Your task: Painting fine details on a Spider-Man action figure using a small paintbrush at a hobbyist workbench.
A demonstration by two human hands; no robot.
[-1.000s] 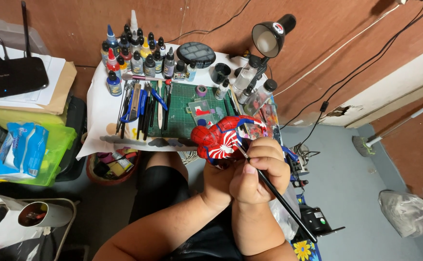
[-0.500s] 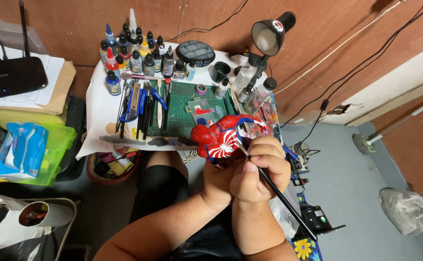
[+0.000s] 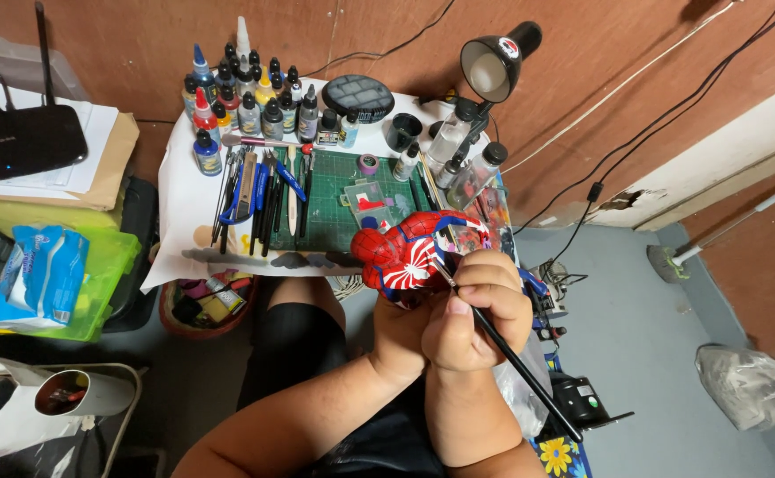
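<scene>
We find the red-and-blue glossy figurine bust [image 3: 410, 257] just in front of the green cutting mat [image 3: 343, 199], cradled by the left hand [image 3: 398, 327], its fingers hidden; right hand [image 3: 476, 310] pinches a thin black paintbrush [image 3: 511, 358] at its white emblem; base colours appear done, detail work remains.

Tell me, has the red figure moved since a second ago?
No. The red figure sits at the same spot against the green cutting mat, by its front right corner.

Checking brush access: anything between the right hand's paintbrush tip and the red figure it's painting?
Nothing visible. The right hand holds the paintbrush with its tip right at the red figure, which the left hand supports from below. The small desk's paint bottles and tools sit farther back.
</scene>
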